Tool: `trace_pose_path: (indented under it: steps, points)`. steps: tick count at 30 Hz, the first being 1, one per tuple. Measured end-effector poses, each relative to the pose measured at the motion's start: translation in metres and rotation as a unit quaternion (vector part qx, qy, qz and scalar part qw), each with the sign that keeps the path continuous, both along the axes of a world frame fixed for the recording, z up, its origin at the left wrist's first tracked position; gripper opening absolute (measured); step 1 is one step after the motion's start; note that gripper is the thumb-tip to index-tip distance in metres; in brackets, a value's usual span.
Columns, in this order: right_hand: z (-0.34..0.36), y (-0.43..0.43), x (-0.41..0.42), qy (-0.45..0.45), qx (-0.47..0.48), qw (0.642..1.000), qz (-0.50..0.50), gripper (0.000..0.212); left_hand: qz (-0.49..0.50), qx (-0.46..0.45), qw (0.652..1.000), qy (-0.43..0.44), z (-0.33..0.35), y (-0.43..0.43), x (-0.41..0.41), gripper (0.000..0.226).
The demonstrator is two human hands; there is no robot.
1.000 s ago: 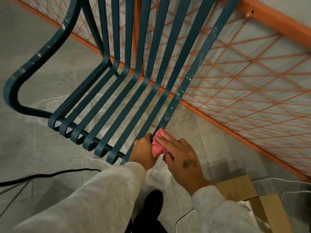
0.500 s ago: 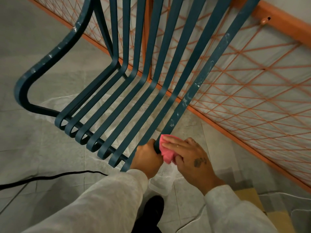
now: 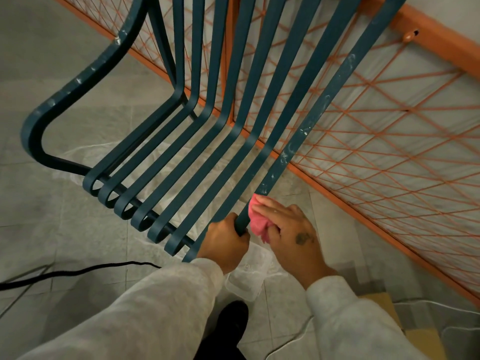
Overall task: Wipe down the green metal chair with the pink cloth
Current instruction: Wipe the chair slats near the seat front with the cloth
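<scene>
A: At the six o'clock end of the green metal chair, what holds the slat?
B: The left hand, curled round it. At its three o'clock, the right hand grips the pink cloth against that slat.

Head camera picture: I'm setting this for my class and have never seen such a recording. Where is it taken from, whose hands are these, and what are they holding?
There is no machine here: a person wears one wide-angle camera on the head, looking down at their own hands. The left hand grips the near end of a slat of the green metal chair. The right hand holds the pink cloth against that slat, which shows pale smudges. On the tiled floor lie a black cable and a clear plastic container.
</scene>
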State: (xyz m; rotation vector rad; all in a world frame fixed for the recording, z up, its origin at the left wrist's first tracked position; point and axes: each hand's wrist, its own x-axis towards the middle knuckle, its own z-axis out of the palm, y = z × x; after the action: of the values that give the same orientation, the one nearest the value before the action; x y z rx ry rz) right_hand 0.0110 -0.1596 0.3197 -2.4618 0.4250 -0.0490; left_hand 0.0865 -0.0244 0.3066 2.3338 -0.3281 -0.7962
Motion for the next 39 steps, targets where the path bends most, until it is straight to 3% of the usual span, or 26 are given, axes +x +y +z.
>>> trace_pose_path:
  steps: [7, 12, 18, 23, 26, 31, 35, 39]
  points:
    - [0.011, 0.014, -0.008, 0.014, 0.054, 0.996, 0.066, 0.043, -0.054, -0.009, 0.998, -0.026, -0.001, 0.002, 0.001, 0.014]
    - [0.008, 0.005, 0.008, 0.011, 0.015, 1.0, -0.017, 0.045, 0.002, -0.007, 1.0, 0.0, -0.001, 0.001, 0.0, 0.01]
    - [0.012, 0.026, -0.005, 0.044, 0.086, 0.994, 0.058, 0.041, -0.099, -0.022, 0.993, -0.064, 0.0, 0.002, 0.001, 0.007]
    - [0.014, -0.002, 0.004, 0.047, 0.043, 0.998, 0.007, 0.042, 0.004, -0.008, 1.0, -0.005, -0.002, 0.001, 0.0, 0.011]
    - [0.013, 0.01, 0.008, 0.06, 0.043, 0.997, -0.013, 0.046, -0.008, -0.018, 1.0, -0.018, -0.001, 0.0, -0.001, 0.014]
    - [0.018, 0.019, -0.005, 0.053, 0.096, 0.991, 0.075, 0.046, -0.092, -0.011, 0.993, -0.069, -0.002, 0.002, 0.001, 0.012]
    - [0.02, 0.001, 0.006, 0.043, 0.049, 0.998, 0.023, 0.043, -0.001, -0.01, 1.0, -0.002, -0.001, 0.001, 0.0, 0.012]
    - [0.012, 0.013, 0.012, 0.07, 0.019, 0.997, -0.006, 0.052, -0.002, -0.01, 1.0, -0.01, -0.003, 0.001, -0.001, 0.012]
